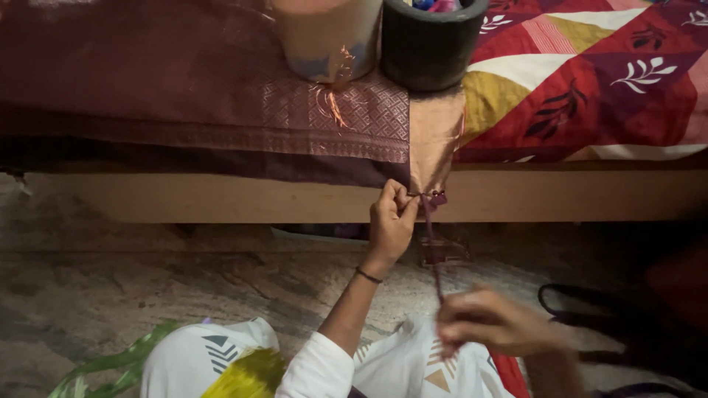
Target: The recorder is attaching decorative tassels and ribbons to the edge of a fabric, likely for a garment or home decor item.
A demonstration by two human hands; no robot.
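Where the copper-brown cloth (436, 136) hangs over the front edge of the bed (221, 197), the left hand (391, 221) pinches its gathered lower tip, fingers closed tight on the fabric and on the purple thread (432, 236) knotted there. The thread runs down taut to the right hand (495, 323), blurred, its fingers curled shut around the strand above the person's lap. On the bed's front edge, a pale cylindrical container (328, 37) and a dark round pot (430, 43) stand on the cloth, side by side and nearly touching.
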